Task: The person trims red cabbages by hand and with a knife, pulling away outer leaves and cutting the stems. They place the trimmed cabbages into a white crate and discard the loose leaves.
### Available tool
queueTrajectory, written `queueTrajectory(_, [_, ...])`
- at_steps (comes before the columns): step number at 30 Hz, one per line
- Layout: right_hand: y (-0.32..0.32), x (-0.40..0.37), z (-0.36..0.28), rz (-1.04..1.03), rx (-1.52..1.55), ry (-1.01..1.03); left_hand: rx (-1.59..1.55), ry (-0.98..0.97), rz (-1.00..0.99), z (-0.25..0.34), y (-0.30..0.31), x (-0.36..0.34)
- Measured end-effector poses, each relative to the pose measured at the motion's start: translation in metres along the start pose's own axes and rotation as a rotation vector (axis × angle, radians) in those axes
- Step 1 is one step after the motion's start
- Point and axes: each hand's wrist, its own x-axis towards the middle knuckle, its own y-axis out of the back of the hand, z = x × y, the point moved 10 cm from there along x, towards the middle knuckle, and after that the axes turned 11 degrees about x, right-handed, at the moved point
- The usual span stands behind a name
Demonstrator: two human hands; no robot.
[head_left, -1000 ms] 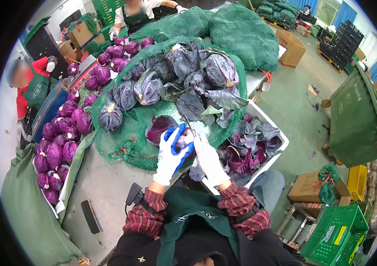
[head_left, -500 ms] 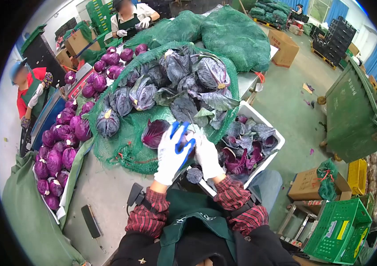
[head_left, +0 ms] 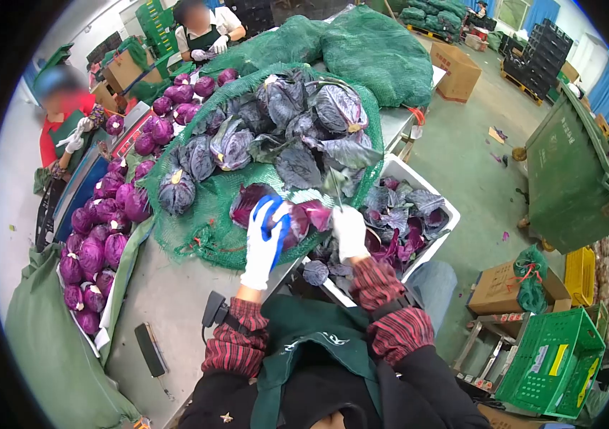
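My left hand [head_left: 266,239], in a white glove with blue coating, is wrapped round a red cabbage [head_left: 297,227] over the front of the green net sack [head_left: 211,207]. To its right, my right hand [head_left: 349,232], in a white glove, pinches a purple outer leaf [head_left: 316,213] that stands away from the head. Just behind my left hand, another purple cabbage [head_left: 249,196] lies on the net, partly covered by the glove. Untrimmed cabbages [head_left: 231,145] with dark, loose leaves fill the opened sack.
Beside my right hand, a white bin [head_left: 447,214] holds stripped leaves. Peeled cabbages [head_left: 92,255] are heaped at left. A black-handled tool [head_left: 150,350] lies on the metal table [head_left: 193,307]. Two people in gloves work across the table. A green wheeled container [head_left: 569,179] stands at right.
My right hand has moved right, away from my left, drawing a leaf out from the cabbage. My left hand has shifted slightly left. The co-worker at left has raised their hands.
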Motion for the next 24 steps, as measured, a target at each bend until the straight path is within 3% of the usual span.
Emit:
queueTrajectory(2, [0.000, -0.020, 0.021, -0.073, 0.356, -0.307, -0.251, 0.215, -0.050, -0.039, 0.010, -0.011])
queueTrajectory(4, [0.009, -0.029, 0.010, -0.048, 0.324, -0.301, -0.370, 0.370, -0.042, -0.048, 0.027, -0.012])
queueTrajectory(6, [0.005, -0.030, -0.008, -0.059, 0.316, -0.263, -0.337, 0.333, -0.086, -0.047, 0.029, -0.014])
queueTrajectory(8, [0.014, -0.028, -0.075, -0.008, 0.271, -0.097, -0.249, 0.229, -0.109, -0.027, 0.025, -0.011])
queueTrajectory(10, [-0.007, -0.022, -0.092, -0.101, 0.226, -0.069, -0.134, 0.072, -0.129, -0.003, 0.019, -0.005])
queueTrajectory(11, [-0.013, -0.020, -0.093, -0.130, 0.206, -0.139, 0.033, 0.032, -0.198, 0.003, 0.012, -0.005])
queueTrajectory(12, [-0.045, -0.012, -0.058, -0.173, 0.390, -0.168, 0.202, -0.009, -0.265, 0.011, 0.007, -0.007])
queueTrajectory(13, [-0.036, -0.007, -0.055, -0.079, 0.337, -0.130, 0.251, -0.012, -0.295, 0.013, 0.003, -0.008])
queueTrajectory(14, [-0.027, -0.004, -0.054, 0.010, 0.282, -0.092, 0.246, -0.011, -0.294, 0.011, 0.003, -0.006])
queueTrajectory(15, [-0.023, -0.001, -0.046, 0.097, 0.011, 0.123, 0.160, -0.027, -0.279, 0.008, 0.006, -0.005])
queueTrajectory(16, [-0.006, -0.004, -0.037, 0.144, 0.038, 0.077, 0.076, -0.048, -0.264, 0.005, 0.011, -0.003])
queueTrajectory(17, [-0.005, -0.003, -0.003, 0.090, -0.059, -0.039, 0.025, 0.000, -0.166, -0.013, 0.020, -0.003])
queueTrajectory(18, [-0.006, 0.001, 0.029, 0.038, -0.154, -0.146, 0.063, 0.097, -0.201, -0.042, 0.023, -0.003])
queueTrajectory(20, [0.005, -0.008, 0.016, 0.005, -0.216, -0.047, -0.383, 0.375, -0.158, -0.069, 0.024, -0.005])
queueTrajectory(21, [0.012, -0.013, 0.001, 0.041, -0.199, 0.022, -0.372, 0.361, -0.189, -0.066, 0.025, -0.001])
queueTrajectory(22, [0.018, -0.017, -0.014, -0.027, -0.146, -0.091, -0.371, 0.359, -0.181, -0.064, 0.030, 0.002])
queueTrajectory(24, [0.031, -0.025, -0.042, -0.023, -0.090, -0.049, -0.371, 0.416, -0.471, -0.055, 0.014, -0.004])
